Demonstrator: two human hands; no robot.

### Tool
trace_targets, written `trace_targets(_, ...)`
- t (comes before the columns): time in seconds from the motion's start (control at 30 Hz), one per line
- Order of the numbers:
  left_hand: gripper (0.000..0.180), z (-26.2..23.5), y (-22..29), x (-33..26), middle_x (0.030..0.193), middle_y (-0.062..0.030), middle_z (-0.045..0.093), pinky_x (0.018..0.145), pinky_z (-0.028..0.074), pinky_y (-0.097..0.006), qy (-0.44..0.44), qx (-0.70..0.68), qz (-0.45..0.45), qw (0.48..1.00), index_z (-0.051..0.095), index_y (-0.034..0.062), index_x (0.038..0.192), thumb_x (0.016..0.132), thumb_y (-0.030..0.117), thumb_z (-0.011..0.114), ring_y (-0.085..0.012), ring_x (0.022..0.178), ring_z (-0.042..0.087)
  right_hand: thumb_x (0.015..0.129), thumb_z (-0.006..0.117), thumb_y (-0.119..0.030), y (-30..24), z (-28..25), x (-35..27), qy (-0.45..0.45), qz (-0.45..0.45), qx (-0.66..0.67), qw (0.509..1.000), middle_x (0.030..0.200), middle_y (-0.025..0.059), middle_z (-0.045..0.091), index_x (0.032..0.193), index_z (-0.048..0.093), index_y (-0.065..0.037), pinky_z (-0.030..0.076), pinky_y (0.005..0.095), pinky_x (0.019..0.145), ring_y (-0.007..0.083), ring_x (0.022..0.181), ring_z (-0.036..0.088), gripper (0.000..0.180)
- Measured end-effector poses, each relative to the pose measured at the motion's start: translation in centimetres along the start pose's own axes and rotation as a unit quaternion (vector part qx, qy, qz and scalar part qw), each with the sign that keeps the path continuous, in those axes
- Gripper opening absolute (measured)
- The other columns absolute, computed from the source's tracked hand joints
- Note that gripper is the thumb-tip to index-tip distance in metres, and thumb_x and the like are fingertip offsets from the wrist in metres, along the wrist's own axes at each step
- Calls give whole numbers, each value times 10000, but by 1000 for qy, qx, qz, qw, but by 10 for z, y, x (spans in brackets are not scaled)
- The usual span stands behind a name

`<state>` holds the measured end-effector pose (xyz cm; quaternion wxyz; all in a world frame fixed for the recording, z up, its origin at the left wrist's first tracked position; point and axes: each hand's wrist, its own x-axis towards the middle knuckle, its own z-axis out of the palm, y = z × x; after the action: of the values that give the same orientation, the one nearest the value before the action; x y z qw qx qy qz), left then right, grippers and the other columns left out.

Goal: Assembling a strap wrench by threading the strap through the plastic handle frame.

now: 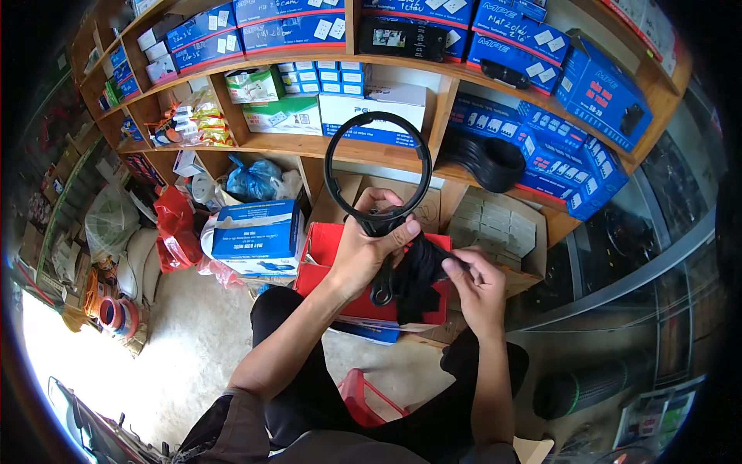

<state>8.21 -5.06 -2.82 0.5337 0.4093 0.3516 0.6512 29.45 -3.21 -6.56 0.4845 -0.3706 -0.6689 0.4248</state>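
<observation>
From my head camera, my left hand closed around the base of a black ring-shaped clamp held upright before the wooden shelves, my right hand pinching a bundle of black straps, red box just behind, blue cartons to the left.

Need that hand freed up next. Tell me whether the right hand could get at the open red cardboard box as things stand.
Probably yes. The right hand hovers just in front of the open red cardboard box, nothing between them, but its fingers are pinching a black strap, so it would need to let go first.
</observation>
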Motion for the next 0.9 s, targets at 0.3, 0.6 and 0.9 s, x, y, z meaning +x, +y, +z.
trace_targets(0.3, 642, 12, -6, -1, 947, -20, 659, 586, 430, -220, -105, 58, -16, 993, 492, 82, 1369, 885, 290, 860, -64, 686, 576, 1041, 664, -127, -84, 11, 26, 79, -97, -4, 992, 973, 11, 696, 1102, 716, 16, 465, 201, 797, 46, 897, 588, 164)
trace_targets(0.6, 449, 13, -14, -4, 1065, -15, 673, 843, 505, -243, -162, 78, 2, 984, 568, 63, 1289, 928, 170, 814, -73, 970, 636, 1084, 585, -247, -128, -16, 51, 277, -117, 162, 940, 988, -11, 638, 996, 692, -29, 410, 243, 890, 76, 948, 537, 258)
trace_targets(0.9, 286, 4, 7, -8, 698, -8, 560, 467, 397, -256, -124, -132, -83, 980, 497, 100, 1155, 982, 102, 725, -98, 516, 525, 805, 886, -388, -83, -3, 2, 20, -162, -303, 939, 1429, 224, 445, 1506, 506, -100, 431, 469, 1083, 386, 1287, 504, 848)
